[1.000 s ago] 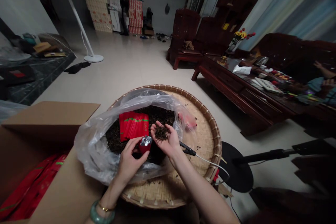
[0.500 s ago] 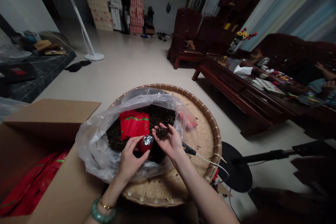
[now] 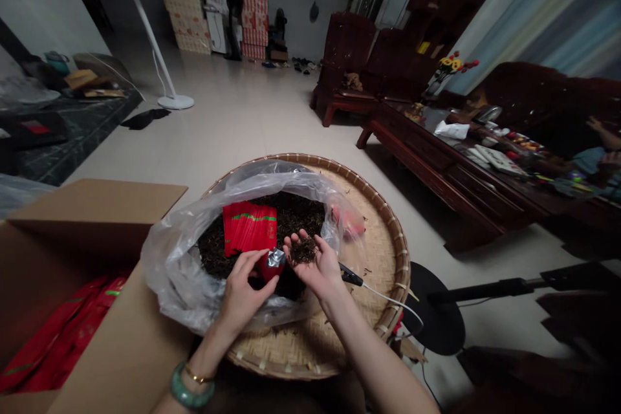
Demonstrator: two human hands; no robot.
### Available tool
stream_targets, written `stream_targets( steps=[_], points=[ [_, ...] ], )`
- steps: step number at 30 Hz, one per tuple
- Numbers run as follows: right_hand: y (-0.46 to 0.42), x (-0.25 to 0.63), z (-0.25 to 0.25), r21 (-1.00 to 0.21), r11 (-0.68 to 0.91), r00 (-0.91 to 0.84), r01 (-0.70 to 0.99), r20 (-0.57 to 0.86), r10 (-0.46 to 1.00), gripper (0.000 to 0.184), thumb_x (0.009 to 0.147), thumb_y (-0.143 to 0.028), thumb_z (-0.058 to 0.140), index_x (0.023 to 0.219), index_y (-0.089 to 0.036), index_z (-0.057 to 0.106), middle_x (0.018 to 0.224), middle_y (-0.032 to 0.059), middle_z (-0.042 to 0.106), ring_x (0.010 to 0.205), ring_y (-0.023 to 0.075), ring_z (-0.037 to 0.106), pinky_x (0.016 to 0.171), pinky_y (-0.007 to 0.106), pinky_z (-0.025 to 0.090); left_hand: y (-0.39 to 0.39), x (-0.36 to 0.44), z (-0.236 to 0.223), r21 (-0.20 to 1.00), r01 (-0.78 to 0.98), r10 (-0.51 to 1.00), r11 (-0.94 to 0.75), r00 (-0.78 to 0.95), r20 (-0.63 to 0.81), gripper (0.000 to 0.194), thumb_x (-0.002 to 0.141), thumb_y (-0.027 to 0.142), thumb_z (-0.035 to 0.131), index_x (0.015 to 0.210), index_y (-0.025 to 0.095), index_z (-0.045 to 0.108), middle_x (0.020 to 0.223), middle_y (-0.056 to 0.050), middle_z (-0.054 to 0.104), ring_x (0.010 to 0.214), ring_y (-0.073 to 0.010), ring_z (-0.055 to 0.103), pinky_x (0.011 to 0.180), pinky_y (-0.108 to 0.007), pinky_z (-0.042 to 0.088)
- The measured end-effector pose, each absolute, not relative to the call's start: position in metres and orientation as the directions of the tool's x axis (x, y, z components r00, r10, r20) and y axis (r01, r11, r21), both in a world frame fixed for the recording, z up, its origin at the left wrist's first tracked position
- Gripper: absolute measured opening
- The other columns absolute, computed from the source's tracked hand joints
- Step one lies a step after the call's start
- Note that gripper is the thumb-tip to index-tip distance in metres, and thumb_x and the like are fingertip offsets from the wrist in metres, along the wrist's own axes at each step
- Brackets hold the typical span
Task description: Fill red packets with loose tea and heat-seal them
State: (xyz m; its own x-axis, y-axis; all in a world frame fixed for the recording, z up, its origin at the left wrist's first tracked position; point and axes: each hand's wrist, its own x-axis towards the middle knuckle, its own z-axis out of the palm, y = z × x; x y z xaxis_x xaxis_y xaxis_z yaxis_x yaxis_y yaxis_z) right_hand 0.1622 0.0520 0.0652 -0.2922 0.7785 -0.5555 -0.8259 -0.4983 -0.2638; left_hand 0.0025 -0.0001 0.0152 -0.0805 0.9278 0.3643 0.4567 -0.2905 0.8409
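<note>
My left hand [image 3: 247, 288] pinches a small red packet [image 3: 270, 268] between thumb and fingers; its silvery inner mouth [image 3: 277, 258] gapes to the right. Beside that mouth, my right hand [image 3: 317, 268] is cupped palm up around a small heap of dark dried tea leaves [image 3: 303, 250]. Below both hands spreads a clear plastic bag [image 3: 169, 278], rolled open and full of loose dark tea [image 3: 298, 210]. On the tea lies a row of flat red packets [image 3: 250, 228] with a green stripe.
The bag sits in a round woven bamboo tray [image 3: 383, 239]. A black-handled tool [image 3: 350, 274] with a white cord lies by my right wrist. At left stands a cardboard box [image 3: 130, 330] holding red packets [image 3: 63, 330]. A black stand base [image 3: 436, 310] is at right.
My right hand has tipped slightly, its fingers still by the packet's mouth. The left hand keeps the packet nearly in place. The whole view has shifted a little.
</note>
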Motion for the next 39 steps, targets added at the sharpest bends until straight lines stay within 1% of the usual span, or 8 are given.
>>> stream_targets(
  steps=[7, 15, 20, 24, 28, 31, 33, 39],
  points=[
    [0.043, 0.158, 0.086, -0.461, -0.356, -0.172, -0.813, -0.394, 0.903, 0.035, 0.090, -0.035, 0.037, 0.089, -0.015, 0.065, 0.088, 0.0101, 0.071, 0.092, 0.0234, 0.066, 0.086, 0.044, 0.051, 0.001, 0.005, 0.014, 0.800, 0.526, 0.925, -0.289, -0.062, 0.375, 0.039, 0.076, 0.027, 0.063, 0.115, 0.022, 0.058, 0.106, -0.007, 0.055, 0.094, -0.0204, 0.056, 0.070, -0.028, 0.053],
    [0.028, 0.138, 0.082, -0.747, -0.113, -0.010, -0.656, -0.141, 0.990, 0.037, 0.082, -0.050, 0.052, 0.102, -0.021, 0.064, 0.100, 0.0035, 0.067, 0.104, 0.0207, 0.060, 0.102, 0.039, 0.039, 0.003, 0.013, 0.014, 0.797, 0.536, 0.934, -0.277, -0.044, 0.354, 0.041, 0.075, 0.022, 0.063, 0.116, 0.022, 0.056, 0.105, -0.007, 0.054, 0.095, -0.0204, 0.055, 0.073, -0.029, 0.052],
    [0.027, 0.145, 0.065, -0.903, -0.119, -0.137, -0.412, -0.068, 0.988, 0.040, 0.077, -0.035, 0.052, 0.114, -0.022, 0.060, 0.122, 0.0034, 0.060, 0.121, 0.0227, 0.048, 0.109, 0.040, 0.030, 0.003, 0.013, 0.011, 0.824, 0.505, 0.944, -0.259, -0.048, 0.326, 0.044, 0.073, 0.020, 0.065, 0.116, 0.023, 0.056, 0.105, -0.006, 0.054, 0.093, -0.0194, 0.055, 0.068, -0.026, 0.052],
    [0.029, 0.164, 0.065, -0.998, -0.058, -0.342, -0.029, -0.044, 0.938, 0.056, 0.068, -0.017, 0.050, 0.123, -0.024, 0.055, 0.134, 0.0025, 0.051, 0.129, 0.0217, 0.040, 0.112, 0.040, 0.025, 0.002, 0.011, 0.007, 0.833, 0.490, 0.946, -0.257, -0.047, 0.320, 0.045, 0.073, 0.019, 0.066, 0.117, 0.024, 0.055, 0.106, -0.005, 0.054, 0.093, -0.0187, 0.055, 0.067, -0.025, 0.051],
    [0.029, 0.178, 0.077, -0.938, 0.218, -0.447, 0.269, 0.079, 0.891, 0.049, 0.076, -0.013, 0.048, 0.123, -0.023, 0.056, 0.129, 0.0066, 0.052, 0.120, 0.0192, 0.048, 0.104, 0.038, 0.036, 0.002, 0.009, 0.006, 0.830, 0.485, 0.943, -0.273, -0.034, 0.331, 0.044, 0.075, 0.021, 0.065, 0.117, 0.024, 0.054, 0.106, -0.005, 0.053, 0.094, -0.0185, 0.054, 0.068, -0.025, 0.051],
    [0.029, 0.182, 0.084, -0.868, 0.312, -0.427, 0.387, 0.131, 0.895, 0.034, 0.080, -0.013, 0.050, 0.110, -0.021, 0.063, 0.111, 0.0077, 0.057, 0.092, 0.0156, 0.058, 0.083, 0.031, 0.049, 0.002, 0.008, 0.006, 0.825, 0.491, 0.942, -0.280, -0.026, 0.336, 0.044, 0.074, 0.021, 0.066, 0.117, 0.024, 0.055, 0.106, -0.005, 0.053, 0.094, -0.0190, 0.054, 0.069, -0.026, 0.052],
    [0.029, 0.182, 0.087, -0.821, 0.344, -0.417, 0.456, 0.144, 0.897, 0.027, 0.081, -0.011, 0.050, 0.101, -0.019, 0.066, 0.098, 0.0065, 0.057, 0.078, 0.0137, 0.057, 0.072, 0.028, 0.049, 0.001, 0.008, 0.006, 0.821, 0.494, 0.942, -0.285, -0.016, 0.336, 0.045, 0.074, 0.020, 0.065, 0.117, 0.024, 0.055, 0.106, -0.005, 0.053, 0.095, -0.0192, 0.054, 0.069, -0.026, 0.052],
    [0.029, 0.181, 0.096, -0.652, 0.452, -0.522, 0.608, 0.101, 0.847, 0.029, 0.080, -0.005, 0.048, 0.101, -0.016, 0.066, 0.093, 0.0072, 0.051, 0.085, 0.0169, 0.054, 0.080, 0.033, 0.049, -0.001, 0.009, 0.007, 0.807, 0.511, 0.941, -0.296, 0.011, 0.338, 0.045, 0.075, 0.019, 0.064, 0.119, 0.025, 0.053, 0.108, -0.006, 0.052, 0.097, -0.0200, 0.054, 0.072, -0.028, 0.052]
  ],
)
